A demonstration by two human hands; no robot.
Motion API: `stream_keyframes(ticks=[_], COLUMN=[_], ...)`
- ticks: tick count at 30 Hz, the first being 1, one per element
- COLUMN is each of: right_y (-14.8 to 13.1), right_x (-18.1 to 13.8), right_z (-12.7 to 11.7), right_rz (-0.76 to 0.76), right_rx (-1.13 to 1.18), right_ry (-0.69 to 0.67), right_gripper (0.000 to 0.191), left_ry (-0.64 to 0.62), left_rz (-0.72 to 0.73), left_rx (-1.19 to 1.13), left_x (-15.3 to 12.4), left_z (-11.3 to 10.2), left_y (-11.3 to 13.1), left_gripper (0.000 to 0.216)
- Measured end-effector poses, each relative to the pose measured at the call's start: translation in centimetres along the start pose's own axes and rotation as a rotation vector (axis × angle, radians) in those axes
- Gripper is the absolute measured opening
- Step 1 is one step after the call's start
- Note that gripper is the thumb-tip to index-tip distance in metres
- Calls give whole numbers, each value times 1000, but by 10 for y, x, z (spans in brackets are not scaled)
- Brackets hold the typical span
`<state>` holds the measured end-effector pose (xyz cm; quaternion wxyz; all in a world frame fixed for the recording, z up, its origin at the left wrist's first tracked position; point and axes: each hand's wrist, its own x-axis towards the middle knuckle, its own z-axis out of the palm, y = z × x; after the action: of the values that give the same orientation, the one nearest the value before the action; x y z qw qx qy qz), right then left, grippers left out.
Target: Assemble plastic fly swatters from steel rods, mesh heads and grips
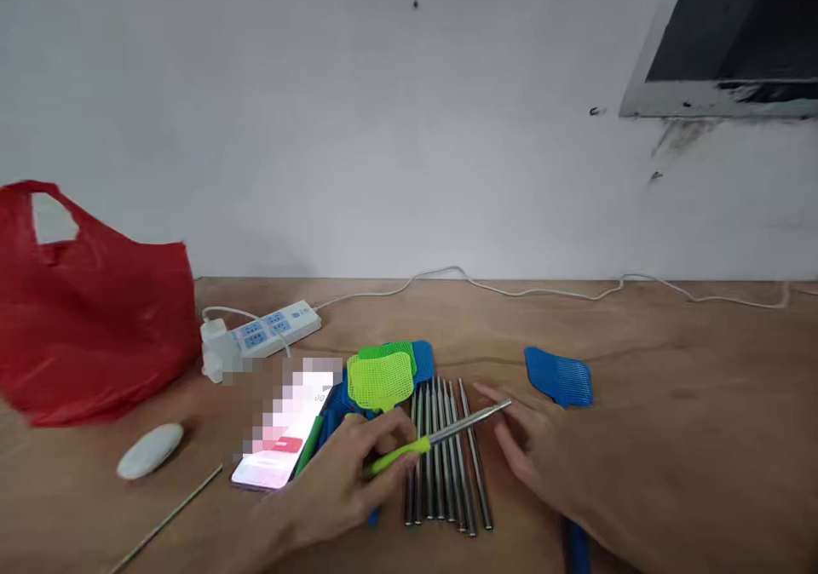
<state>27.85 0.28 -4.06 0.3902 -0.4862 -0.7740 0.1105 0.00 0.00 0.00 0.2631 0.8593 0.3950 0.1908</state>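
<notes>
Lime-green and probably light, the fly-swatter handle [418, 447] lies at six o'clock in view, pinched in my left grip [364, 467] near its likely stiff, slick metal rod [469, 423] pointing to two o'clock, my right grip [537, 438] loosely spread by the tip, so I'd hold the handle.

A pale wall [409, 148] — marked in spots — backs a wooden table [709, 378]
</notes>
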Motion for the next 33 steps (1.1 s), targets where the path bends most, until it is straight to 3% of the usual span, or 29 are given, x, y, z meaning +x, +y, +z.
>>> stream_keyframes(ticks=[3, 7, 11, 20, 26, 33], right_y=[-3, -6, -10, -23, -32, -35], right_x=[3, 5, 5, 3, -1, -1], right_z=[-1, 1, 4, 5, 2, -3], right_rz=[103, 270, 345, 330, 225, 135], right_rx=[300, 755, 962, 942, 876, 824], right_ry=[-27, -49, -46, 29, 81, 81], right_gripper=[24, 22, 24, 21, 11, 17], left_ry=[25, 52, 78, -17, 68, 36], left_rz=[14, 43, 67, 163, 183, 168], left_rx=[11, 61, 135, 336, 249, 249], left_x=[2, 5, 4, 2, 0, 2], left_z=[0, 1, 3, 9, 12, 11], left_y=[-3, -3, -2, -8, -7, 0], left_gripper=[22, 18, 14, 28, 18, 23])
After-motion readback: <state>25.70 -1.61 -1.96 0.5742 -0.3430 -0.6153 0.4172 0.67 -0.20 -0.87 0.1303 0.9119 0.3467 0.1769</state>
